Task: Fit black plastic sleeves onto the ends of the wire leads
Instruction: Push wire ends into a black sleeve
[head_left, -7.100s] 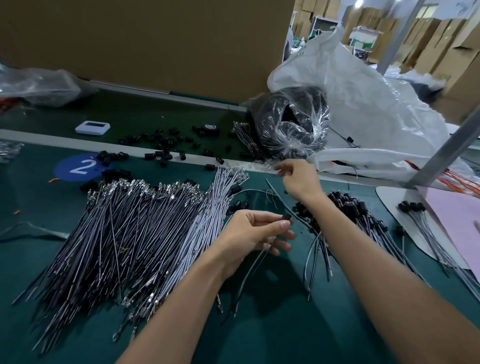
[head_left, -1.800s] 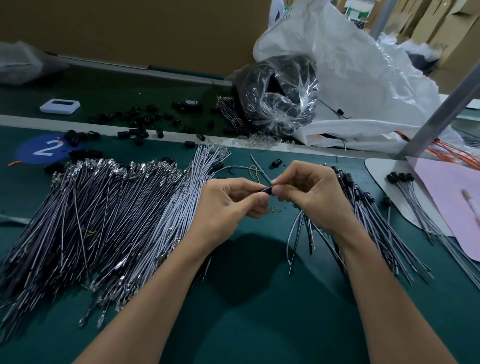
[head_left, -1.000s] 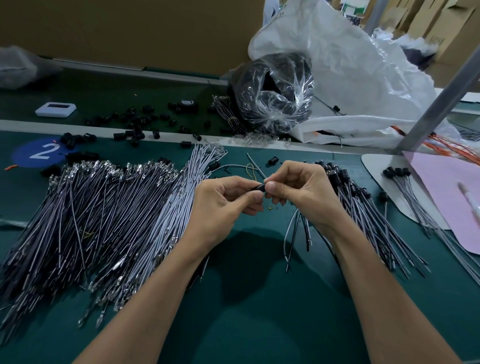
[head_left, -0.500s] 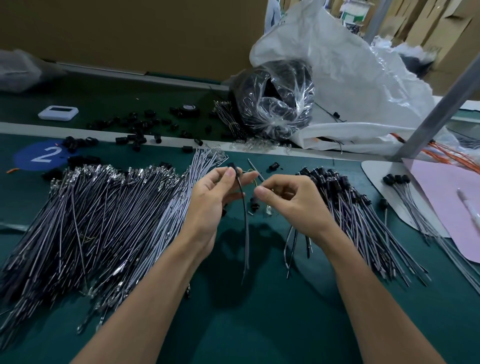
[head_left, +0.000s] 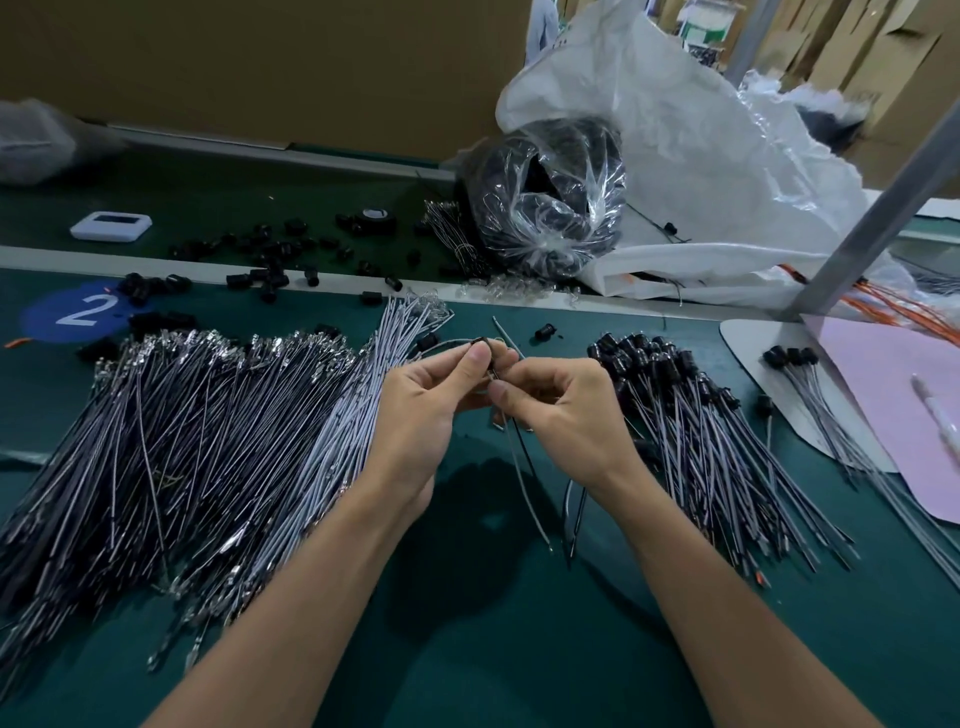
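At frame centre the left hand (head_left: 431, 410) pinches a black sleeve (head_left: 479, 343). The right hand (head_left: 566, 410) pinches the wire lead (head_left: 524, 467) just beneath, probably lining up its end. The bare leads (head_left: 208, 441) lie left and the sleeved leads (head_left: 701, 431) right.

Lay fanned in a heap of bare leads (head_left: 208, 441): thin grey wires, metal terminals at far ends. Hung pinched just right of that heap: single lead (head_left: 527, 483), black sleeve (head_left: 479, 342) at its top. Rested farther right of the heap: sleeved leads (head_left: 701, 441). Lay scattered behind the heap: loose sleeves (head_left: 270, 260).
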